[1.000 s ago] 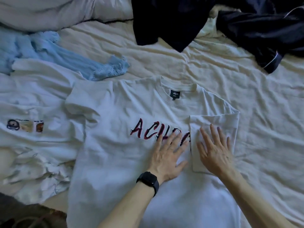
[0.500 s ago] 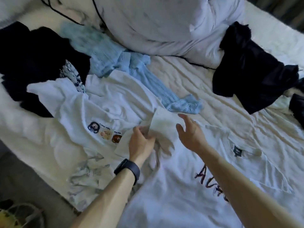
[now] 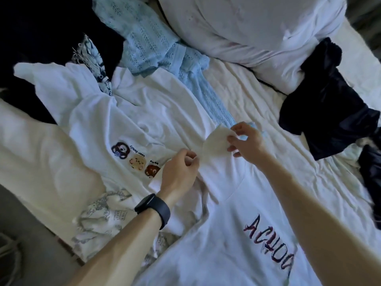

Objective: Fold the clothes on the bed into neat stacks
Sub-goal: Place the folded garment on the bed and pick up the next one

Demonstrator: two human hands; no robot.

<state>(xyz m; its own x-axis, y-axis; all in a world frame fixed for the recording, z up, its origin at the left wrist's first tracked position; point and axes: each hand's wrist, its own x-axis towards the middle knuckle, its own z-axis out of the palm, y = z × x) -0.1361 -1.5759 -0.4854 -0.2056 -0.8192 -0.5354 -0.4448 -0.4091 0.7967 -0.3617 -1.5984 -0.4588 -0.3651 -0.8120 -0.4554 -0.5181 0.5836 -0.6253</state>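
Head view: right hand (image 3: pixel 246 144) now pinches sleeve (image 3: pixel 215 146); left hand (image 3: pixel 179 172) grips.

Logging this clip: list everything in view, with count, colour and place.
lettered T-shirt: 1, white with red letters, lower right, sleeve lifted
cartoon T-shirt: 1, white with three animal faces, centre left
knit top: 1, light blue, top centre
black heap: 1, top left
navy garment: 1, right side
printed cloth: 1, white with grey drawing, lower left
pillow: 1, white, top right
bed sheet: 1, cream, under the clothes
watch: 1, black, left wrist
left hand: pinches the sleeve's near edge
right hand: pinches the sleeve's far edge
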